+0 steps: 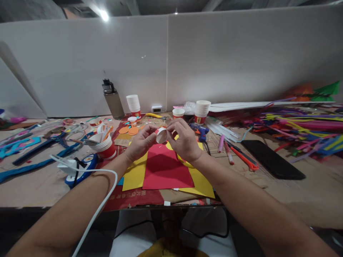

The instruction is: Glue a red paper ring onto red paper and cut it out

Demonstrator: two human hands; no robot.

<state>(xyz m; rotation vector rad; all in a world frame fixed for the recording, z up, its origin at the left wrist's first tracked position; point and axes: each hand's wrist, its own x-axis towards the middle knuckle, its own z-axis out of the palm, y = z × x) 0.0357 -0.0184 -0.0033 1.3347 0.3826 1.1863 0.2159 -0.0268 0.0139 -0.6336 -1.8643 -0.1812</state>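
A small red and white paper cup (162,136), its pale open end facing me, is held between my two hands above the table. My left hand (142,142) pinches it from the left with thumb and fingers. On the other side, the fingers of my right hand (183,138) are closed on its edge and hide part of it. Beneath them lies a red sheet of paper (168,169) on top of yellow sheets (134,176).
Stacked paper cups (202,111) and a bottle (113,101) stand at the back. Orange discs (128,130), a glue gun (203,133), a red cutter (243,157) and a black phone (272,159) lie around. A white cable (102,203) crosses over my left forearm.
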